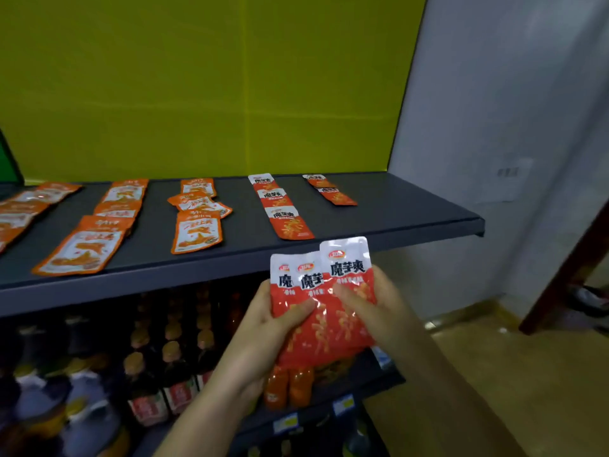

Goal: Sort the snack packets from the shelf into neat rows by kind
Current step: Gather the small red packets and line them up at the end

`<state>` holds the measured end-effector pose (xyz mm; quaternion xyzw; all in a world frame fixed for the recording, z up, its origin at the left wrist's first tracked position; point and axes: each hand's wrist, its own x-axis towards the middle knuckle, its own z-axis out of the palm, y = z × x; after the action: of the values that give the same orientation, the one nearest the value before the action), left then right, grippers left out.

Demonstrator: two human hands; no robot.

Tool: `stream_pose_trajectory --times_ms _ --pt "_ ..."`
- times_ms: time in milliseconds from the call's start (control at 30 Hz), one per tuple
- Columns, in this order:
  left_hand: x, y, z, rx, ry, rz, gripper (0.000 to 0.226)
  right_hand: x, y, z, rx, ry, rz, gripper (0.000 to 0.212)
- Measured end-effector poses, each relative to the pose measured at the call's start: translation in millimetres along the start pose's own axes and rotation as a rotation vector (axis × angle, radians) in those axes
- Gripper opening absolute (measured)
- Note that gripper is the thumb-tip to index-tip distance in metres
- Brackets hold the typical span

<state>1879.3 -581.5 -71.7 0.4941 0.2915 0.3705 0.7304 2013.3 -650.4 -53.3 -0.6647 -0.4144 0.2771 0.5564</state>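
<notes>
Both hands hold a fanned stack of red-and-white snack packets (324,301) just below the front edge of the dark shelf (395,206). My left hand (275,319) grips the stack's left side, thumb on top. My right hand (379,308) pinches the rightmost packet, which sticks up higher than the others. On the shelf lies a row of three matching red-and-white packets (285,206). Two slimmer orange packets (329,189) lie further right. Rows of orange-and-white packets (197,219) fill the shelf's left and middle.
A yellow-green back panel rises behind the shelf. Below it, lower shelves hold dark sauce bottles (148,374) and orange bottles (288,385). A white wall (494,127) and tan floor lie to the right, with a dark red-brown beam (566,275) at far right.
</notes>
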Motion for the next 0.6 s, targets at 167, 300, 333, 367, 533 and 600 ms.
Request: stream_pose_trajectory --times_ms 167,300,333,367,533,600 --pt "23 28 32 0.006 0.124 0.116 0.033 50 -22 -52 -0.053 -0.031 -0.059 0.011" --pt "50 59 32 0.086 0.238 0.275 0.036 114 -30 -75 -0.175 0.013 -0.036 0.017" --pt "59 64 32 0.106 0.257 0.303 0.038 131 -29 -76 -0.207 0.012 -0.025 0.019" --pt "68 69 33 0.131 0.271 0.323 0.040 148 -27 -75 -0.240 0.007 -0.017 0.018" --pt "109 79 37 0.189 0.289 0.324 0.039 204 -5 -58 -0.396 0.008 0.005 0.024" --pt "123 81 41 0.194 0.289 0.320 0.037 210 0 -55 -0.487 0.041 0.017 0.033"
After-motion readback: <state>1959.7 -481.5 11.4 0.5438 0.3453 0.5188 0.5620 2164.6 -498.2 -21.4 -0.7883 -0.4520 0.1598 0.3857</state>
